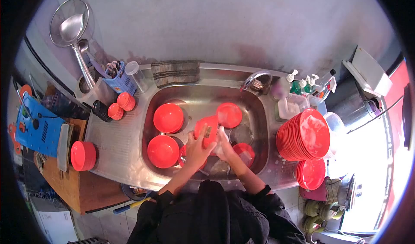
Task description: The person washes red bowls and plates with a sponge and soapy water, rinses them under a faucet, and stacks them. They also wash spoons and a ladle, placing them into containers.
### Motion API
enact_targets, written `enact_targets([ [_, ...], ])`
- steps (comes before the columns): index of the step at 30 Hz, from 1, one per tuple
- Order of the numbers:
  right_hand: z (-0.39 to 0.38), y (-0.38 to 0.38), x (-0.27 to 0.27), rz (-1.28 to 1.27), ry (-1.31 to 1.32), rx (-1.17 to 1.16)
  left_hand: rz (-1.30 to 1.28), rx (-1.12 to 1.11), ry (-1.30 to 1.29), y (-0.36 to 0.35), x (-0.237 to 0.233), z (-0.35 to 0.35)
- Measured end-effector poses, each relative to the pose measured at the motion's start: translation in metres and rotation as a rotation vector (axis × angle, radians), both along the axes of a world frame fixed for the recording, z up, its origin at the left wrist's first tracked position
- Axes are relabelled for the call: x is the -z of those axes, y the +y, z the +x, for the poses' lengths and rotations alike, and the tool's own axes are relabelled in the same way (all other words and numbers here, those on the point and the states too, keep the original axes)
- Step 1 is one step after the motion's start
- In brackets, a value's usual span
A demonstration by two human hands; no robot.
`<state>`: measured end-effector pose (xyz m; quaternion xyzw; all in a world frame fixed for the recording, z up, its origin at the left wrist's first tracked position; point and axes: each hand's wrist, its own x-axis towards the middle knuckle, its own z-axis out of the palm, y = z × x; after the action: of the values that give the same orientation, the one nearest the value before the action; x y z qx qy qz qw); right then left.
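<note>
A red bowl (209, 125) is tilted on its side above the middle of the metal sink (194, 91). My left hand (198, 152) grips it from the near left, fingers spread along its outer side. At its right edge, my right hand (223, 148) presses against the bowl, whitish with suds; whether a sponge is inside that hand is hidden. Two red bowls, one at the upper left (168, 117) and one at the lower left (163, 151), sit in the basin. Further red dishes lie at the right, one near the back (229, 115) and one near the front (244, 154).
A tall stack of red plates (302, 136) stands on the right ledge, with soap bottles (299, 87) behind. The faucet (256, 80) arches over the back rim. On the left drainboard are red cups (125, 101) and a stack of red bowls (83, 155). A striped cloth (175, 73) hangs behind.
</note>
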<state>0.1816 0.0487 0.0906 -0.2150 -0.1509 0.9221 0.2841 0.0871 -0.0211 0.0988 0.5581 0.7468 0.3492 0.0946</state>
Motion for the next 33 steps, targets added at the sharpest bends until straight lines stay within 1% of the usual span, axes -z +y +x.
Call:
enact_targets([
  [1, 0.004, 0.003, 0.000, 0.003, 0.001, 0.004, 0.003, 0.004, 0.001, 0.000, -0.001, -0.003],
  [3, 0.014, 0.008, 0.000, 0.323, -0.128, 0.036, 0.179, 0.096, -0.474, -0.002, -0.005, -0.012],
  [4, 0.018, 0.011, -0.004, 0.210, -0.057, 0.012, 0.119, 0.022, -0.574, -0.006, -0.010, -0.013],
  [5, 0.022, 0.011, -0.006, 0.212, -0.058, 0.015, 0.121, 0.025, -0.576, -0.005, -0.003, -0.014],
  [7, 0.026, 0.011, -0.008, 0.142, -0.070, 0.070, 0.338, -0.378, -0.473, 0.006, 0.039, -0.022],
  [8, 0.026, 0.010, -0.008, 0.145, -0.070, 0.071, 0.176, -0.423, -0.777, 0.014, 0.079, -0.036],
  [9, 0.027, 0.010, -0.006, 0.143, -0.087, 0.084, 0.178, -0.421, -0.778, 0.013, 0.066, -0.036],
  [10, 0.028, 0.010, -0.004, 0.142, -0.104, 0.096, 0.131, -0.237, -1.498, 0.012, 0.040, -0.035],
  [11, 0.030, 0.011, -0.002, 0.145, -0.104, 0.096, 0.060, 0.008, -2.203, 0.011, 0.025, -0.034],
  [12, 0.032, 0.013, 0.000, 0.192, -0.105, 0.076, 0.073, 0.079, -2.206, 0.015, 0.030, -0.035],
  [13, 0.034, 0.015, 0.003, 0.239, -0.106, 0.056, 0.073, 0.083, -2.204, 0.016, 0.034, -0.037],
  [14, 0.037, 0.018, 0.012, 0.243, -0.105, 0.057, 0.121, 0.018, -2.157, 0.017, 0.038, -0.038],
  [15, 0.041, 0.024, 0.025, 0.409, -0.253, 0.047, 0.170, -0.044, -2.109, 0.019, 0.035, -0.038],
  [16, 0.043, 0.027, 0.031, 0.576, -0.402, 0.038, 0.175, -0.037, -2.107, 0.020, 0.027, -0.037],
  [17, 0.047, 0.027, 0.037, 0.583, -0.401, 0.038, 0.222, -0.093, -2.024, 0.020, 0.019, -0.036],
  [18, 0.048, 0.024, 0.031, 0.605, -0.547, 0.206, 0.268, -0.148, -1.940, 0.020, 0.011, -0.034],
  [19, 0.048, 0.022, 0.025, 0.620, -0.690, 0.379, 0.270, -0.143, -1.940, 0.019, 0.005, -0.032],
  [20, 0.049, 0.021, 0.019, 0.560, -0.556, 0.472, 0.289, -0.179, -1.801, 0.019, 0.000, -0.028],
  [21, 0.042, 0.017, 0.013, 0.559, -0.560, 0.473, 0.304, -0.215, -1.664, 0.019, -0.001, -0.023],
  [22, 0.033, 0.011, 0.010, 0.556, -0.479, 0.577, 0.298, -0.218, -1.667, 0.019, 0.004, -0.017],
  [23, 0.030, 0.007, 0.006, 0.550, -0.395, 0.683, 0.267, -0.201, -1.526, 0.019, 0.012, -0.010],
  [24, 0.033, 0.007, -0.003, 0.522, -0.446, 0.537, 0.240, -0.179, -1.383, 0.019, 0.009, -0.005],
  [25, 0.035, 0.008, -0.009, 0.520, -0.444, 0.543, 0.237, -0.174, -1.380, 0.019, 0.005, -0.004],
  [27, 0.040, 0.013, -0.014, 0.608, -0.569, 0.378, 0.176, 0.021, -1.170, 0.017, -0.005, -0.004],
  [28, 0.043, 0.016, -0.010, 0.610, -0.568, 0.370, 0.180, 0.014, -1.171, 0.017, -0.004, -0.005],
  [30, 0.044, 0.018, -0.005, 1.081, -0.669, 0.291, 0.042, 0.100, -0.866, 0.015, 0.004, -0.007],
  [31, 0.042, 0.014, -0.006, 1.082, -0.665, 0.277, 0.044, 0.087, -0.869, 0.017, 0.011, -0.005],
  [33, 0.037, 0.001, -0.014, 1.620, -0.825, 0.290, 0.125, -0.091, -1.278, 0.022, 0.017, 0.003],
])
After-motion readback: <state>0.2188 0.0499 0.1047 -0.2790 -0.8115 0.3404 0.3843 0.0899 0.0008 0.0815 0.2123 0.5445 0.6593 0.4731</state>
